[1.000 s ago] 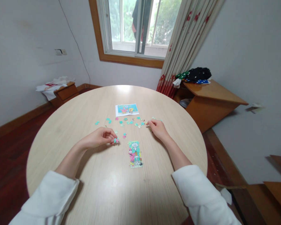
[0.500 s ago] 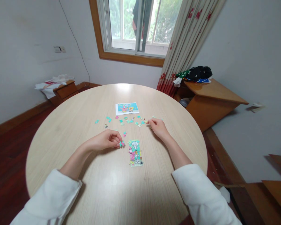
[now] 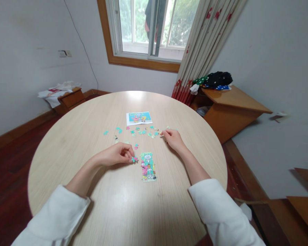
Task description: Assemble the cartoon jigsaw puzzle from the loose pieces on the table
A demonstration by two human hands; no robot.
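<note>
From where I stand, no writing can be read anywhere. The picture sheet (image 3: 139, 118) near the desk's far edge shows cartoon figures only. The half-built puzzle (image 3: 148, 166) carries no legible words either.

On the worktop (image 3: 92, 212), loose puzzle pieces (image 3: 141, 131) are lying between the reference picture (image 3: 139, 118) behind and the assembled puzzle strip (image 3: 148, 166) in front.
</note>
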